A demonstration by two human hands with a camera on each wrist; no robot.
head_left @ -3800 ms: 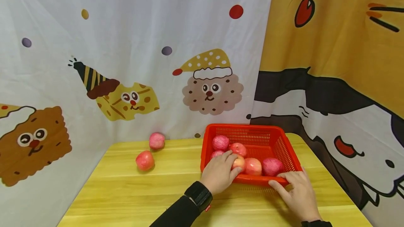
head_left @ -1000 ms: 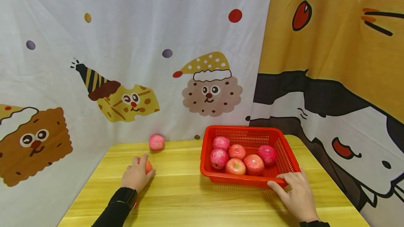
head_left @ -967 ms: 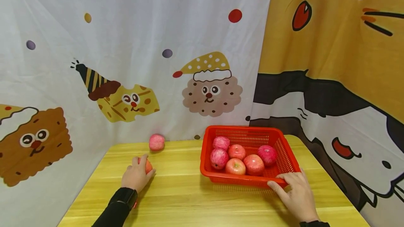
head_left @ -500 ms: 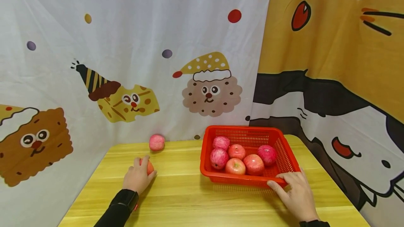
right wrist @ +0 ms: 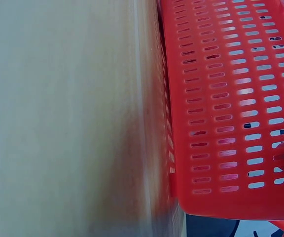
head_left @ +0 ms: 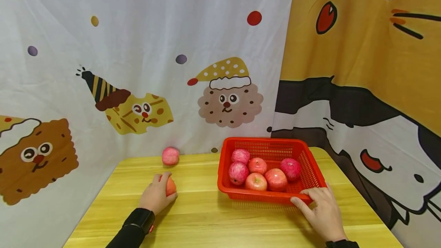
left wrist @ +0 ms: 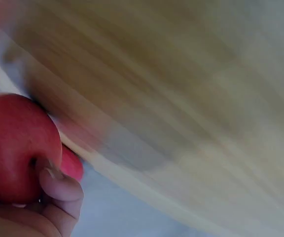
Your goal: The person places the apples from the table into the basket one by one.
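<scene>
My left hand (head_left: 156, 194) grips a red apple (head_left: 170, 186) over the left part of the table. In the left wrist view the fingers curl around this apple (left wrist: 18, 148), one fingertip at its stem hollow. Behind that hand a pink apple (head_left: 170, 156) sits near the table's back edge. My right hand (head_left: 322, 209) holds the near right corner of a red plastic basket (head_left: 262, 196), thumb over the rim. Several red and pink apples, one of them a pale red apple (head_left: 256, 182), lie inside the basket. The right wrist view shows the slotted basket wall (right wrist: 226, 108) but not the hand.
The wooden table (head_left: 200, 217) spans the space between left hand and basket. A printed curtain (head_left: 206, 18) hangs right behind the table's back edge, and a yellow one (head_left: 361, 49) borders the right side.
Earlier the left hand was at the basket's apples; it went left to the red apple on the table and now shifts slightly right with it. The right hand stays at the basket corner.
</scene>
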